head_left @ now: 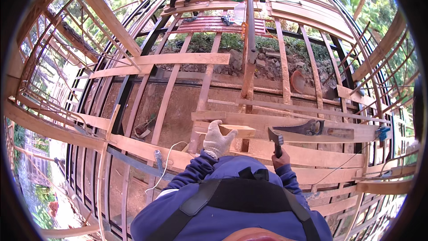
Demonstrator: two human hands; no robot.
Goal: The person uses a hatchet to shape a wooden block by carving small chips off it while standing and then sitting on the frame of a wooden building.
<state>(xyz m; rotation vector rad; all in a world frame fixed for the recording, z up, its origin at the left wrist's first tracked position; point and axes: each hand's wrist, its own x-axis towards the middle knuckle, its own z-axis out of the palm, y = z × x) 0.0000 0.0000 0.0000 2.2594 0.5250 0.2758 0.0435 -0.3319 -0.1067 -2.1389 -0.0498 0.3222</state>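
"What are the hands doing?"

"The left hand [218, 140], in a pale knitted glove, curves thumb and fingers around the left end of a squared wood block [244, 130]; whether it truly grips, I can't tell. The bare right hand [281, 158] is closed around the dark handle of a hammer-like tool [276, 137] with a metal head."

"And the block?"

"Over the broad, flat plank [258, 119], near its left end, by the near edge."

"Beyond that?"

"Toward the plank's right end lies a handsaw [296, 128], its toothed blade tapering leftward, beside a short rectangular offcut [340, 133]. Farther off, a smooth round pole [250, 27] rises before rough, broken rubble [263, 62]."
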